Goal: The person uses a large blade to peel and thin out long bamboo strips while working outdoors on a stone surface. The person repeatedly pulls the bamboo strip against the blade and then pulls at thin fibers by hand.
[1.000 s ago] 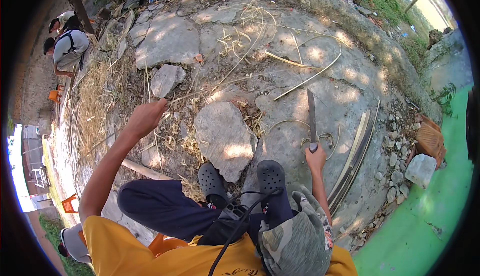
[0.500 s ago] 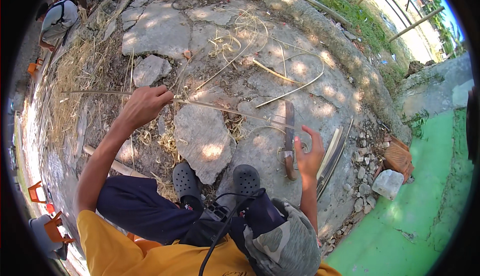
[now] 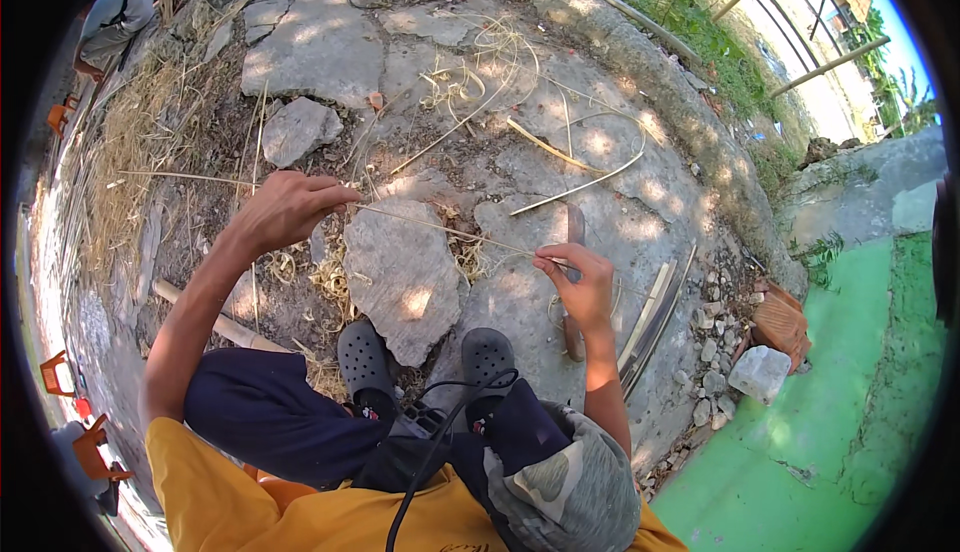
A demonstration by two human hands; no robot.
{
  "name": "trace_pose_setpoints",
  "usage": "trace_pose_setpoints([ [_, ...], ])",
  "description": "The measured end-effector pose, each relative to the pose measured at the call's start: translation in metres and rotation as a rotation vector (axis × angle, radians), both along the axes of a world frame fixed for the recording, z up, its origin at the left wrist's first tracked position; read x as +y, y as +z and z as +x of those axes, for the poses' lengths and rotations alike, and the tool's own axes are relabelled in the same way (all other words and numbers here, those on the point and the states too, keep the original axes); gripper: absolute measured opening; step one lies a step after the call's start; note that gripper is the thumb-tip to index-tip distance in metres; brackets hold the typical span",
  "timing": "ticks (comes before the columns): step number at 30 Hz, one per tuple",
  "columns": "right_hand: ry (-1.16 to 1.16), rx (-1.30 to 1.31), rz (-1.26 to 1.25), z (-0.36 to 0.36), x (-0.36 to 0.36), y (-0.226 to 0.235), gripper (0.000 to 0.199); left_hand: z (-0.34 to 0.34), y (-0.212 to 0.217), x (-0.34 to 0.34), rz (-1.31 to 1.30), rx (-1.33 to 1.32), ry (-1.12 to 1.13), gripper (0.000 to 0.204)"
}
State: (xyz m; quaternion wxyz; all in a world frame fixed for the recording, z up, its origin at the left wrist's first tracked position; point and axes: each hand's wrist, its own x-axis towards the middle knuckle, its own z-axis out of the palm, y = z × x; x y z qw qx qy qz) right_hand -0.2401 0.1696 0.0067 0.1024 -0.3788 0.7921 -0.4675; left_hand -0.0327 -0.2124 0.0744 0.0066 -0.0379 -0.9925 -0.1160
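A long, thin, pale strip point(image 3: 440, 227), which looks like split bamboo, stretches across in front of me above the ground. My left hand point(image 3: 288, 208) is closed around it near its middle, and its far end sticks out to the left. Toward the other end, my right hand point(image 3: 583, 284) pinches the strip between thumb and fingers. Below the right hand a large knife point(image 3: 575, 224) lies on the stone, partly covered by that hand, its wooden handle toward me. Just right of the right wrist lies a bundle of light and dark strips point(image 3: 650, 320).
A flat stone slab point(image 3: 402, 272) lies ahead of my feet. Curled shavings point(image 3: 455, 87) and loose strips are scattered beyond it. Rubble and a white block point(image 3: 760, 374) border a green surface point(image 3: 800, 432) at right. A bamboo pole point(image 3: 225, 327) lies left; a person point(image 3: 118, 12) bends at far left.
My right hand has gone from open fingers beside the strip to pinching its right end, shifting slightly left. The left hand keeps hold of the strip, which has turned narrower edge up.
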Motion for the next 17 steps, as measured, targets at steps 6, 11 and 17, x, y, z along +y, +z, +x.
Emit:
trace_pose_setpoints([
  [6, 0.004, 0.222, -0.107, 0.003, 0.005, 0.0, 0.018, 0.002, -0.007, -0.005, 0.158, -0.062, 0.029, 0.021],
  [11, 0.116, 0.028, -0.039, 0.003, 0.021, 0.023, 0.022, 0.002, -0.007, -0.009, 0.159, -0.061, 0.04, 0.02],
  [17, -0.08, 0.234, 0.425, -0.034, 0.046, 0.007, 0.043, 0.002, -0.005, -0.011, 0.118, -0.045, 0.023, 0.015],
])
